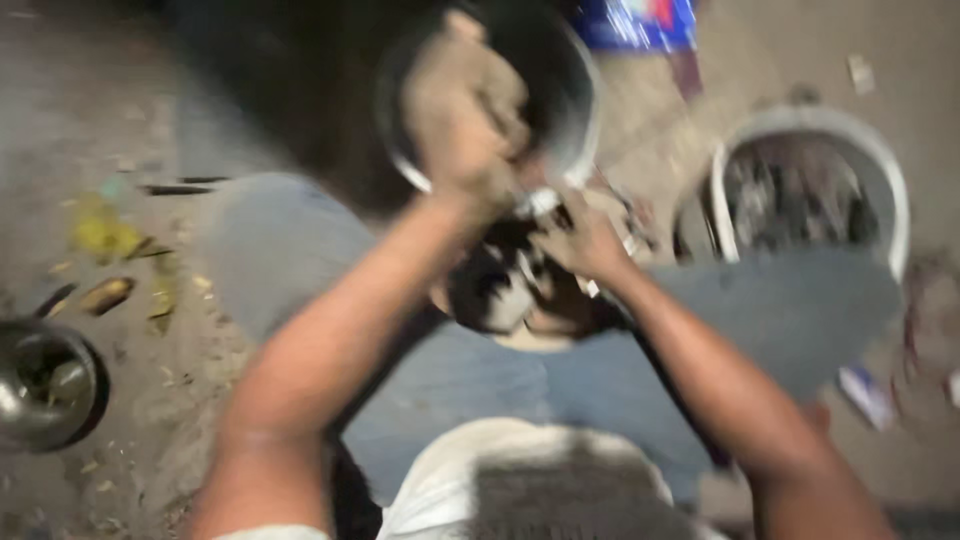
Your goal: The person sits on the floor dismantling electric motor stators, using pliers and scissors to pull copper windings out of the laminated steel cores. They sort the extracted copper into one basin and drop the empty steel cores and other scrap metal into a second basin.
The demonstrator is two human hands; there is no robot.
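The frame is heavily blurred. A round dark pan [575, 110] with a pale metal rim is tilted up in front of me, above my knees. My left hand [465, 110], coated in greyish muck, presses inside the pan with its fingers curled; what it holds is not clear. My right hand [580, 240] grips the pan's lower rim, beside a small shiny part [538, 203]. Under both hands, between my legs, lies a dark black-and-white object [505, 290].
I sit on dusty ground with my knees in grey-blue trousers [280, 250]. A white bucket [895, 190] holding dark things stands at the right. A steel pot [40, 385] sits at the left edge, yellow scraps [105, 235] beyond it, a blue packet [635, 22] at the top.
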